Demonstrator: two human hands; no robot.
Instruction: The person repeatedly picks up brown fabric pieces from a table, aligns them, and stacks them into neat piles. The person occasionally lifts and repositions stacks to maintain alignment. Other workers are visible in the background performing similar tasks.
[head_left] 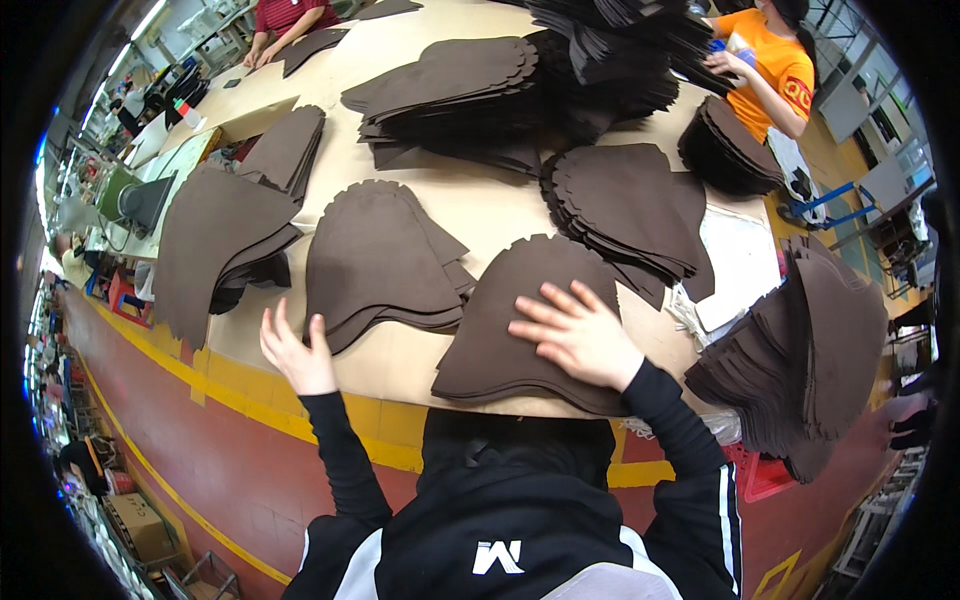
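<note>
Right in front of me on the table lies a dark brown cut piece [510, 330], bell-shaped, with a notched top edge and a curved lower edge. My right hand [575, 335] rests flat on it, fingers spread. My left hand [297, 350] is raised near the table's front edge, fingers apart and holding nothing. It is closest to a low stack of similar brown pieces [370, 260] just beyond it. Further left, another brown stack [225, 225] hangs over the table edge. Whether more pieces lie under my right hand's piece, I cannot tell.
Taller brown stacks [450, 85] stand at the back. More piles lie at the right [625, 205], one overhanging the edge [800, 350] near a white sheet [740, 260]. A person in orange [770, 60] stands far right; one in red [290, 15] works far left.
</note>
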